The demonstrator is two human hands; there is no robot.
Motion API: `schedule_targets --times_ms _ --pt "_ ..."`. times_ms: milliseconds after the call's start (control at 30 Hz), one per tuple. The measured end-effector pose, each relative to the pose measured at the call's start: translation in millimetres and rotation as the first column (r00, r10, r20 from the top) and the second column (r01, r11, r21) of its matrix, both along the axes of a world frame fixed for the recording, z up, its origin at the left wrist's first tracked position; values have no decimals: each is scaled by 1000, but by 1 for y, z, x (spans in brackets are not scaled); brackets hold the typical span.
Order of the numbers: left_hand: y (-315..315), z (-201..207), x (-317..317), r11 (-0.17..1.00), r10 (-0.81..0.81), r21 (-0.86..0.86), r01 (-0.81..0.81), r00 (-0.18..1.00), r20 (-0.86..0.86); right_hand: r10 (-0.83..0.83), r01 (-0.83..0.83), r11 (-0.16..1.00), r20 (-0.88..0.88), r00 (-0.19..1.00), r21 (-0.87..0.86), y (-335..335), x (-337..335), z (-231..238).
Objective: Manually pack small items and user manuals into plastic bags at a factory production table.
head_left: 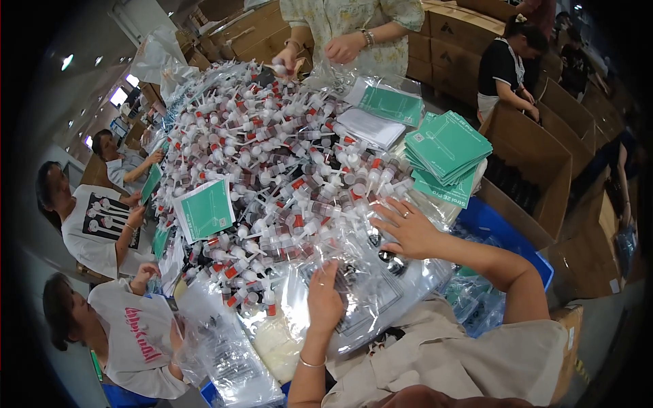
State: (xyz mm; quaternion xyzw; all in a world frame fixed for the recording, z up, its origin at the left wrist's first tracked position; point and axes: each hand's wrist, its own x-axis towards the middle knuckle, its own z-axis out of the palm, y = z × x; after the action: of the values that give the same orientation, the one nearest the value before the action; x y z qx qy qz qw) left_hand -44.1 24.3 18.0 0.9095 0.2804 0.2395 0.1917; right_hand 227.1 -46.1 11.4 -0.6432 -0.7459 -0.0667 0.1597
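In front of me lies a stack of clear plastic bags [371, 299], glossy and wrinkled, with dark printing showing on it. My left hand [324, 302] is at the near left side of the top bag, fingers closed together on its plastic; the fingertips are partly lost in glare. My right hand [408, 230] is open, fingers spread over the bag's far right part, beside small black round parts [386, 256]. Just beyond the bags rises a big heap of small clear bottles [265, 163] with white nozzle tips, some with red parts.
Green booklets [449, 146] are stacked at the right, another booklet [204, 209] rests on the heap's left. A blue bin [500, 228] and an open cardboard box [527, 170] stand right. Co-workers sit left; across the heap a person's hand [345, 47] works.
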Motion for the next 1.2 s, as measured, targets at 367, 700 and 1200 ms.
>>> schedule_targets --times_ms 367,700,1200 --pt "37 -4 -21 947 13 -314 72 966 259 -36 31 998 75 997 61 10 -8 15" --pt "16 81 6 966 -29 -223 130 912 408 -45 39 999 -255 966 -29 -25 153 107" --pt "-16 48 37 951 -169 -209 226 950 261 -26 -125 946 -454 891 -299 -17 191 108"
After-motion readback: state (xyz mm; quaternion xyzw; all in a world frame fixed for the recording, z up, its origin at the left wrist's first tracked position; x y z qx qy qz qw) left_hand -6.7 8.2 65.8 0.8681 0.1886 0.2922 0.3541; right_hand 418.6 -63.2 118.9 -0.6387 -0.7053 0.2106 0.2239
